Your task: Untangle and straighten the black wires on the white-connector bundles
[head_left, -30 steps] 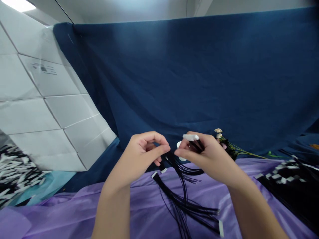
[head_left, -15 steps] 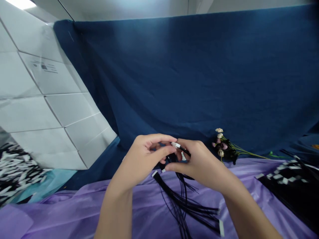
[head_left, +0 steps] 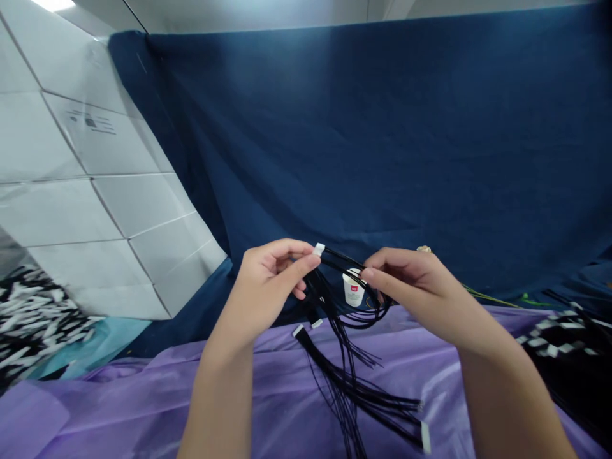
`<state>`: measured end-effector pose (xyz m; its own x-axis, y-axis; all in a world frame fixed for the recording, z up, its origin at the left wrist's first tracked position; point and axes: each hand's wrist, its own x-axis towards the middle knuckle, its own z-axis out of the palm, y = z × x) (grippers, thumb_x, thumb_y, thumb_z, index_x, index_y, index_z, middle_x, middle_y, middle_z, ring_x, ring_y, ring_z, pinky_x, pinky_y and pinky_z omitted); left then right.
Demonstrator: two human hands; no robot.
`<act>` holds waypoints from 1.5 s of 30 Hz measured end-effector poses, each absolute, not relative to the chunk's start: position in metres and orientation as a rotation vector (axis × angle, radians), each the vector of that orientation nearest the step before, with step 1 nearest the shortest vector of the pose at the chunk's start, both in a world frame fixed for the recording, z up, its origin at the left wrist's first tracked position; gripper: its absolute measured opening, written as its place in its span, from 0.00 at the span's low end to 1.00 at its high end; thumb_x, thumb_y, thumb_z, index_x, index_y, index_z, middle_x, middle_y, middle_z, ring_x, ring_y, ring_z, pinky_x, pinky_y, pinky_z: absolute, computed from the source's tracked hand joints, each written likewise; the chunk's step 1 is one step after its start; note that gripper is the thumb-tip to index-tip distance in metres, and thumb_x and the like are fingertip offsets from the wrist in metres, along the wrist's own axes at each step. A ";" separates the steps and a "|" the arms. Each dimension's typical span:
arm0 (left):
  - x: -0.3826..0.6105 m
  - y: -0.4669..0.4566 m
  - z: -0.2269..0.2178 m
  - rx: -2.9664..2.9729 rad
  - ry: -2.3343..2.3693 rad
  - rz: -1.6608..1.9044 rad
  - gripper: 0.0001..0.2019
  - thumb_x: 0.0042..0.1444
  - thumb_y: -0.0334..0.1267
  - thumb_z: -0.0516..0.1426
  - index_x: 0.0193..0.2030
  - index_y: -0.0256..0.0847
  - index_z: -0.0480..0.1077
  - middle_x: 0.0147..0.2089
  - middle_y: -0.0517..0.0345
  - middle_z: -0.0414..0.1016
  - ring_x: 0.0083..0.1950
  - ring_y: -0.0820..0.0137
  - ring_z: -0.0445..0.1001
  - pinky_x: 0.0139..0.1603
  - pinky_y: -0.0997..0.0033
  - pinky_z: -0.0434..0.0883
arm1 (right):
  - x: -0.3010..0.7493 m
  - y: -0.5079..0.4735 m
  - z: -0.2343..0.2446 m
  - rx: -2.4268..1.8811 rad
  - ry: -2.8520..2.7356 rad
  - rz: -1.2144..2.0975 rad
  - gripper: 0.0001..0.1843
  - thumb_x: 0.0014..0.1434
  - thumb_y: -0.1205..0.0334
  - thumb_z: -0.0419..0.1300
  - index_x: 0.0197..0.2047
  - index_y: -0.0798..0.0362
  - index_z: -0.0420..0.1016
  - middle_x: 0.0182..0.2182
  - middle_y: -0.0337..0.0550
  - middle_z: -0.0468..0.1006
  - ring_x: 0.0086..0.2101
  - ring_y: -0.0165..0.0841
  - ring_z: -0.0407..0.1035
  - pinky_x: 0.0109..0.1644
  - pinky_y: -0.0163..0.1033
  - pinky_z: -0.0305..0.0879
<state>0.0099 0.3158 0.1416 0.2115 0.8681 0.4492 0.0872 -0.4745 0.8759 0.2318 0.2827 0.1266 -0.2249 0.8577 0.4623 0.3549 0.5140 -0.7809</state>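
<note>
My left hand [head_left: 272,274] pinches the white connector [head_left: 319,249] at the end of a bundle of thin black wires [head_left: 349,264]. My right hand [head_left: 411,287] pinches the same black wires a little farther along, so the bundle arcs between both hands above the purple cloth [head_left: 268,395]. Loose ends of the wires hang down in a loop below the hands. More black wire bundles with white connectors [head_left: 363,395] lie on the cloth just beneath.
A small white cup [head_left: 352,290] stands behind the wires. White cartons [head_left: 95,210] are stacked at the left, with a heap of wires [head_left: 33,325] below them. Another heap of wires [head_left: 564,338] lies at the right. A dark blue cloth [head_left: 382,140] hangs behind.
The hands came together, the connector passed from my right hand to my left, and now they have drawn apart, stretching the wire bundle between them.
</note>
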 end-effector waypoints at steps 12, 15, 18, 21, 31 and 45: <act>0.010 0.319 0.142 1.804 0.920 1.205 0.09 0.59 0.44 0.64 0.36 0.40 0.76 0.25 0.65 0.66 0.24 0.82 0.61 0.24 0.84 0.60 | 0.224 0.290 0.125 -0.914 -1.602 0.851 0.18 0.69 0.54 0.55 0.28 0.53 0.66 0.23 0.33 0.62 0.25 0.23 0.58 0.28 0.30 0.57; 0.010 0.318 0.142 1.805 0.911 1.218 0.09 0.59 0.44 0.64 0.36 0.40 0.76 0.26 0.65 0.66 0.25 0.81 0.60 0.24 0.82 0.58 | 0.224 0.289 0.125 -0.896 -1.562 0.883 0.18 0.68 0.55 0.57 0.27 0.53 0.66 0.22 0.33 0.63 0.24 0.23 0.59 0.28 0.29 0.57; 0.011 0.316 0.143 1.834 0.894 1.194 0.11 0.60 0.45 0.63 0.34 0.39 0.74 0.26 0.65 0.64 0.25 0.81 0.59 0.24 0.81 0.56 | 0.224 0.290 0.125 -0.934 -1.553 0.854 0.17 0.67 0.54 0.58 0.28 0.53 0.69 0.23 0.34 0.66 0.25 0.23 0.61 0.28 0.29 0.59; 0.011 0.315 0.143 1.865 0.870 1.177 0.12 0.61 0.45 0.62 0.33 0.39 0.73 0.26 0.64 0.62 0.25 0.80 0.57 0.24 0.79 0.54 | 0.225 0.290 0.125 -0.950 -1.544 0.839 0.17 0.67 0.53 0.58 0.30 0.53 0.70 0.23 0.34 0.66 0.25 0.23 0.62 0.29 0.28 0.60; 0.009 0.320 0.141 1.895 0.904 1.238 0.11 0.61 0.45 0.61 0.35 0.39 0.74 0.30 0.61 0.66 0.28 0.77 0.59 0.27 0.77 0.56 | 0.225 0.285 0.127 -0.894 -1.551 1.010 0.21 0.67 0.52 0.58 0.25 0.54 0.66 0.20 0.33 0.62 0.23 0.23 0.59 0.27 0.28 0.57; -0.001 0.316 0.143 1.827 0.676 1.134 0.08 0.62 0.41 0.61 0.37 0.40 0.77 0.27 0.62 0.66 0.26 0.81 0.59 0.25 0.82 0.58 | 0.231 0.289 0.122 -0.702 -1.500 1.249 0.14 0.60 0.56 0.69 0.35 0.53 0.69 0.21 0.30 0.61 0.22 0.21 0.56 0.26 0.28 0.55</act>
